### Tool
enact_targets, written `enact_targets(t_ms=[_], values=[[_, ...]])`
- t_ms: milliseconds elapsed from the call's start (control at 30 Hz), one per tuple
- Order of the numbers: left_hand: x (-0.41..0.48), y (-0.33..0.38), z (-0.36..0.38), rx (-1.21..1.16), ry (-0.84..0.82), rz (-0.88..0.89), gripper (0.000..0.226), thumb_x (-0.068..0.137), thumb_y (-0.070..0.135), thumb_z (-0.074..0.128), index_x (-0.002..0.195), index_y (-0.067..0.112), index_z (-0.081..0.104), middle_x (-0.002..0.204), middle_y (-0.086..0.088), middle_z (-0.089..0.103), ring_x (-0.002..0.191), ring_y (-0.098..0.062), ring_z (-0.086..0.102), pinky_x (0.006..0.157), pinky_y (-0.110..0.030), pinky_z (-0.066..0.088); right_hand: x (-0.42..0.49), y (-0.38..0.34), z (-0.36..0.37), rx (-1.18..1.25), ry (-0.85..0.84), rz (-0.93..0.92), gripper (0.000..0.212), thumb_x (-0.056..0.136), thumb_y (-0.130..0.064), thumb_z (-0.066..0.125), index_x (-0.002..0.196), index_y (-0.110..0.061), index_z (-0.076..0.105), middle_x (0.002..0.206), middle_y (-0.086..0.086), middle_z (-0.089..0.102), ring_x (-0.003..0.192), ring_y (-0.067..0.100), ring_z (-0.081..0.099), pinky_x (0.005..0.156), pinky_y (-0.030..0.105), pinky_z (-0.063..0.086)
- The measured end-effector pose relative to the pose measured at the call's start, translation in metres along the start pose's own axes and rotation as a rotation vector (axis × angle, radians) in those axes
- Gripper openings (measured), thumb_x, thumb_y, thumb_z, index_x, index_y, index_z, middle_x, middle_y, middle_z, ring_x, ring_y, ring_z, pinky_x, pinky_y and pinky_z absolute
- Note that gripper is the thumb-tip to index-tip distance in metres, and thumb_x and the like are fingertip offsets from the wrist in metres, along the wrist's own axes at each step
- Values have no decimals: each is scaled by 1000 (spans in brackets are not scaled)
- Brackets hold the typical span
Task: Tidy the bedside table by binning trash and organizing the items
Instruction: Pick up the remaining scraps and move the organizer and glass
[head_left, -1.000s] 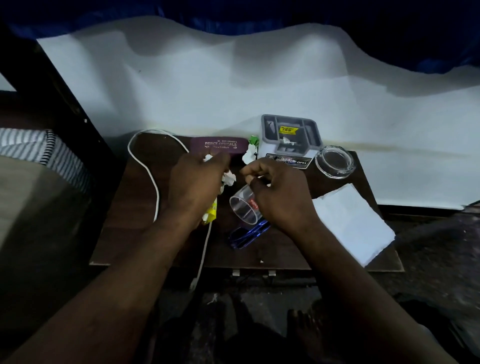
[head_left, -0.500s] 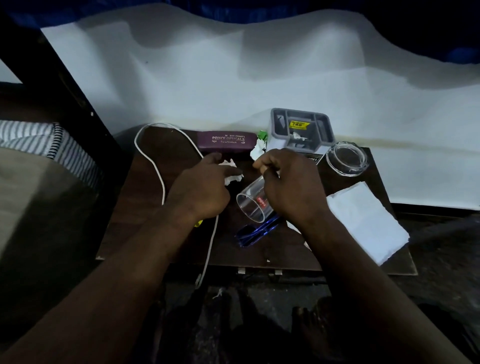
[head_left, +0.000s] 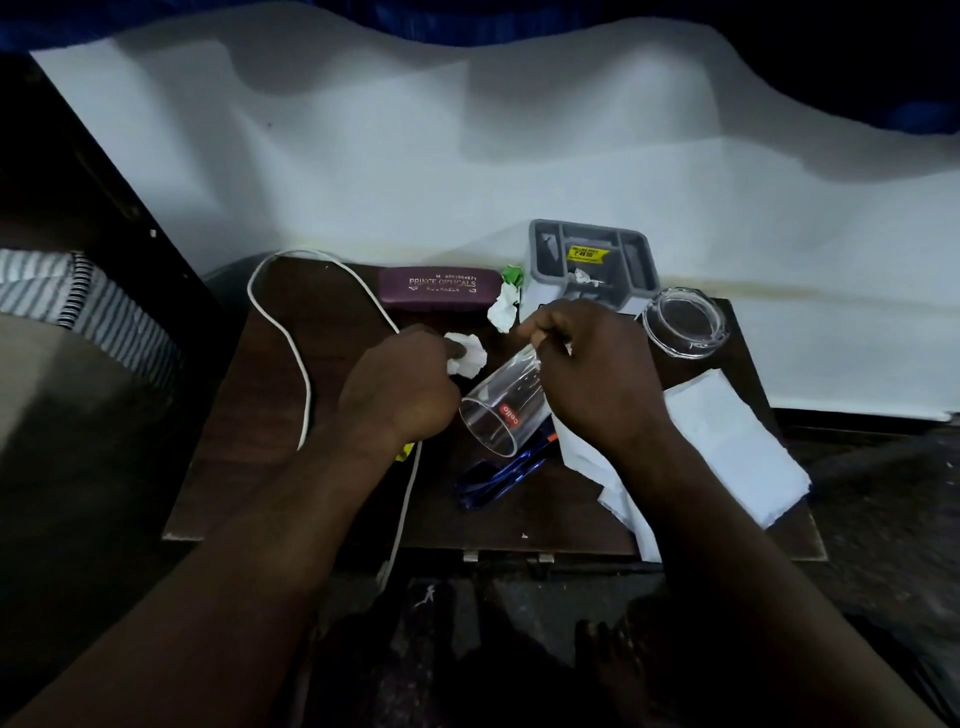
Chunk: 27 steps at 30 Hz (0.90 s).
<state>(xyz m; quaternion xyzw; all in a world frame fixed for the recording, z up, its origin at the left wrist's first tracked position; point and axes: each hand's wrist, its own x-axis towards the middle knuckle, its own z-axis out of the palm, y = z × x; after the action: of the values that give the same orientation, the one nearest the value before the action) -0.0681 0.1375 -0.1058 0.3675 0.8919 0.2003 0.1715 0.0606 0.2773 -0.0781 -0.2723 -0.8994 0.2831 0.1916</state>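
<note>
On the dark wooden bedside table (head_left: 291, 467), my left hand (head_left: 400, 384) pinches a crumpled white paper ball (head_left: 470, 356) at its fingertips. My right hand (head_left: 597, 379) is curled over the base end of a clear glass tumbler (head_left: 496, 415) with a red label. The tumbler lies tilted with its mouth toward me. A second crumpled paper with a green scrap (head_left: 505, 306) lies beside the maroon spectacle case (head_left: 436, 288). A yellow wrapper (head_left: 402, 453) peeks out under my left wrist.
A grey compartment organizer (head_left: 592, 260) stands at the back, with a round clear glass dish (head_left: 683, 322) to its right. White napkins (head_left: 732, 447) cover the right side. Blue pens (head_left: 498, 475) lie under the tumbler. A white cable (head_left: 304, 374) loops across the left.
My left hand has pulled back from the spectacle case and closed on the crumpled paper ball. My right hand has stayed on the tumbler.
</note>
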Motion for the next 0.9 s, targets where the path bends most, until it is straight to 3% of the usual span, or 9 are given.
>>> enact_targets(t_ms=[167, 433, 500, 600, 733, 833, 900], values=[[2, 1, 2, -14, 100, -49, 37, 82, 14, 71, 117, 25, 76, 124, -2, 71, 115, -27, 66, 98, -38, 53, 2, 3, 0, 8, 10, 25, 19, 91, -8, 61, 95, -18, 77, 98, -4, 76, 94, 14, 68, 87, 40, 55], [7, 11, -9, 0, 360, -86, 14, 84, 38, 75, 94, 27, 77, 96, -3, 77, 95, -30, 71, 81, -35, 54, 7, 13, -6, -4, 48, 69, 20, 91, -10, 61, 97, -22, 76, 97, -9, 76, 93, 11, 69, 86, 35, 56], [6, 14, -12, -68, 426, -72, 12, 84, 33, 74, 93, 26, 75, 94, -4, 77, 94, -33, 70, 82, -39, 56, 9, 15, -11, 4, 80, 102, 19, 91, -12, 61, 97, -21, 77, 94, -10, 76, 90, 9, 69, 82, 29, 54], [7, 15, -12, -257, 446, -89, 26, 83, 26, 72, 109, 26, 70, 103, -5, 75, 97, -33, 69, 86, -41, 56, 10, 16, -15, 8, 102, 129, 19, 91, -11, 61, 96, -21, 77, 91, -10, 76, 86, 9, 69, 75, 24, 49], [13, 15, -10, -391, 380, -139, 18, 87, 20, 69, 103, 18, 75, 104, -5, 76, 100, -27, 69, 74, -24, 42, 10, 13, -10, 15, 104, 119, 18, 88, -10, 63, 94, -21, 76, 89, -10, 74, 86, 10, 69, 79, 29, 53], [12, 19, -10, -435, 400, -134, 15, 91, 23, 69, 102, 14, 71, 102, -6, 71, 97, -25, 64, 69, -21, 31, 12, 16, -12, -7, 100, 116, 17, 90, -11, 63, 96, -22, 75, 88, -12, 72, 85, 8, 67, 74, 23, 49], [12, 20, -12, -511, 413, -140, 10, 92, 23, 68, 91, 13, 66, 91, -4, 65, 87, -23, 61, 65, -24, 31, 13, 19, -15, -17, 119, 131, 18, 91, -13, 62, 99, -23, 75, 92, -9, 75, 86, 9, 68, 74, 23, 48]])
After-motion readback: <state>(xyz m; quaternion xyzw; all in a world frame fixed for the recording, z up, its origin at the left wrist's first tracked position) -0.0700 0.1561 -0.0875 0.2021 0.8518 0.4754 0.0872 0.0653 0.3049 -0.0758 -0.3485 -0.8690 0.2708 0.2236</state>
